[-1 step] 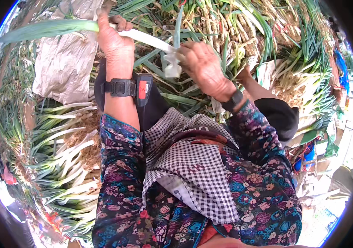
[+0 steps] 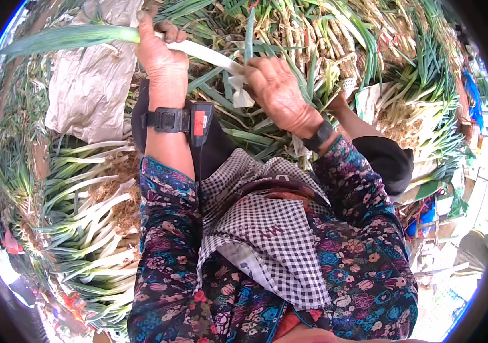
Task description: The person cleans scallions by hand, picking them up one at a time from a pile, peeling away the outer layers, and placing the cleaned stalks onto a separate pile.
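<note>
A leek [image 2: 212,56] lies nearly level across my two hands, its green leaves to the left and its white shaft sloping down to the right. My left hand [image 2: 164,52] is closed round it where green turns to white. At the right end of the shaft, the bent fingers of my right hand [image 2: 275,90] grip the leek. A loose pale skin strip [image 2: 240,93] hangs just below these fingers, and a green leaf piece [image 2: 249,35] sticks up above them. The leek's tip is hidden behind my right hand.
Leeks with pale roots [image 2: 92,223] are stacked at the left, and another leek pile [image 2: 427,128] is at the right. More leeks [image 2: 318,40] cover the ground ahead. A beige sack [image 2: 86,91] lies at upper left. My bare foot [image 2: 340,102] rests among the leaves.
Both hands and the leek have shifted slightly to the right. The loose skin strip below my right hand has twisted and now hangs at a different angle.
</note>
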Tool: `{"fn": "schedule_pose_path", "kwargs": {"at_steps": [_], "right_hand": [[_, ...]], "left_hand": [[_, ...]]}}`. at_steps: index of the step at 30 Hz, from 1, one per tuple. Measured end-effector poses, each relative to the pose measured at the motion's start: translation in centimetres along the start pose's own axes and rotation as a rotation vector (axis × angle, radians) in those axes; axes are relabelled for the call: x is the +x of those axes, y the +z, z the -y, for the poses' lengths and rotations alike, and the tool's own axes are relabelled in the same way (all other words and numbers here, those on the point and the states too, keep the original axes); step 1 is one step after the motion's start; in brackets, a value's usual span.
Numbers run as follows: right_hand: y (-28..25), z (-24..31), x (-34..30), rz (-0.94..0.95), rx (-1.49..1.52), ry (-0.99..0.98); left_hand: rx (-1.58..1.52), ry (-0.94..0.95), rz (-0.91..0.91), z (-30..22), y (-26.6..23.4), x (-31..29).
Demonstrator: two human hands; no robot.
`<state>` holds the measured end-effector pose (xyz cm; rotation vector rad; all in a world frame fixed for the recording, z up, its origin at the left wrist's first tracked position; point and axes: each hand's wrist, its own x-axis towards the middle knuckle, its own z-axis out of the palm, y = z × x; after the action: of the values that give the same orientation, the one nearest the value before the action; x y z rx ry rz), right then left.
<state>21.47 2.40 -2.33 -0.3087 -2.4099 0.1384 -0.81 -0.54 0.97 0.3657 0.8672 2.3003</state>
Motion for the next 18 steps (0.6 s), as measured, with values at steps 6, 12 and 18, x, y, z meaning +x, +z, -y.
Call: {"fn": "schedule_pose_path", "kwargs": {"at_steps": [6, 12, 18], "right_hand": [[-1.0, 0.9, -0.1, 0.172, 0.01, -0.167], [-4.7, 2.9, -5.4, 0.211, 0.351, -0.215], [-5.1, -1.0, -14.6, 0.468, 0.257, -0.068]], "left_hand": [[0.011, -0.036, -0.147, -0.1, -0.7, 0.5], [-0.075, 0.001, -0.11, -2.0, -2.7, 1.6], [0.04, -0.093, -0.079, -0.1, -1.4, -0.5]]}}
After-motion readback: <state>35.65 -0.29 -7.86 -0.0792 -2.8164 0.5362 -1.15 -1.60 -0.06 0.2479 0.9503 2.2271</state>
